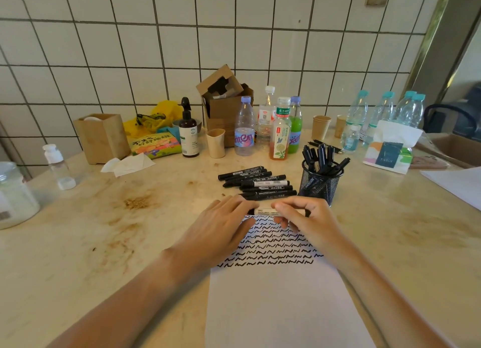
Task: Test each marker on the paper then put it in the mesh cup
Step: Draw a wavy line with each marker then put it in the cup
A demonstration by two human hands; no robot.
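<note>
A black marker with a white label (pixel 265 212) lies level between both hands, above the far end of the white paper (pixel 281 303). My left hand (pixel 221 228) grips its left end and my right hand (pixel 307 217) grips its right part. Rows of black squiggles (pixel 273 248) cover the paper's far half. Several black markers (pixel 257 182) lie in a heap just beyond my hands. The black mesh cup (pixel 320 183) stands to the right of the heap, holding several markers upright.
Bottles (pixel 244 128), a cardboard box (pixel 223 105), paper cups (pixel 216 142) and a pump bottle (pixel 188 131) line the tiled wall. A tissue pack (pixel 390 149) and water bottles (pixel 377 115) stand far right; a jar (pixel 13 194) far left.
</note>
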